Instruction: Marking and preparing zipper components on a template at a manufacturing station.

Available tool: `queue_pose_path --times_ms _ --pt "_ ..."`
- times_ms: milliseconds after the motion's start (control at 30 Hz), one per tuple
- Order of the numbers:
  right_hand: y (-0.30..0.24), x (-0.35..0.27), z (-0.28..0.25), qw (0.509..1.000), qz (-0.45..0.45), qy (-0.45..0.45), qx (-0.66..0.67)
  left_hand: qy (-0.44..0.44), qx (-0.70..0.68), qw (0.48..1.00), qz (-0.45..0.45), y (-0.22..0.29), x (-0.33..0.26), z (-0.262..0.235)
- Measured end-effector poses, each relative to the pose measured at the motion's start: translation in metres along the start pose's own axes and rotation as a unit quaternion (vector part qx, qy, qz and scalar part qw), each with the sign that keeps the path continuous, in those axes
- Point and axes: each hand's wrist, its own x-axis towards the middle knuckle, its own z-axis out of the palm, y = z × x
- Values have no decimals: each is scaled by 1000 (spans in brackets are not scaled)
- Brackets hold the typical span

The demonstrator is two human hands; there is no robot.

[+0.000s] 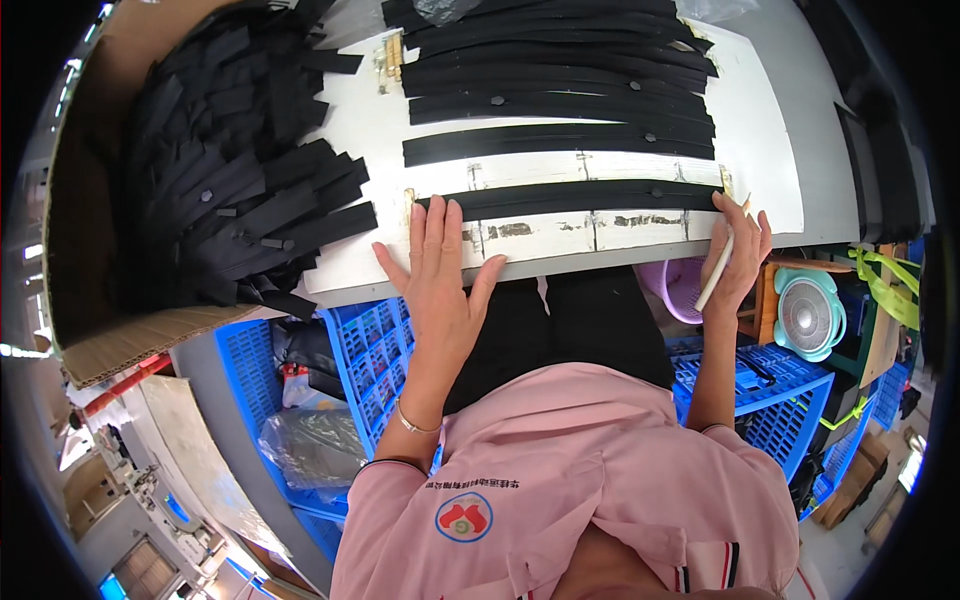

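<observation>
A black fabric strip (pixel 570 197) lies straight across a white board (pixel 640 228) with dark marks drawn along it. My left hand (pixel 437 275) rests flat at the strip's left end, fingertips on its edge and thumb spread out. At the right end my right hand (pixel 738 255) touches the strip with a fingertip, while its fingers hold a slim white pencil (pixel 714 275), tip pointing up and away. Just beyond lies a second black strip (pixel 550 143). Farther back, several more black strips (pixel 550 75) are laid side by side.
A cardboard box (pixel 150 335) on the left overflows with loose black strips (pixel 240 180). Below the table's edge stand blue plastic crates (pixel 770 385), a purple basket (pixel 680 290) and a small turquoise fan (pixel 808 315). Clear plastic (pixel 445 10) lies on the far strips.
</observation>
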Motion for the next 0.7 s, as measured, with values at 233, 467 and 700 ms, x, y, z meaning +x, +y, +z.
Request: queue_pose_path --times_ms 233,467,700 --pt "-102 40 -4 871 188 -77 447 20 -1 1000 -1 -2 -1 2" --pt "-180 64 51 788 143 -211 560 21 -9 1000 -1 0 2 2" --pt "-189 58 71 830 79 -191 518 34 -21 999 -6 -2 -1 4"
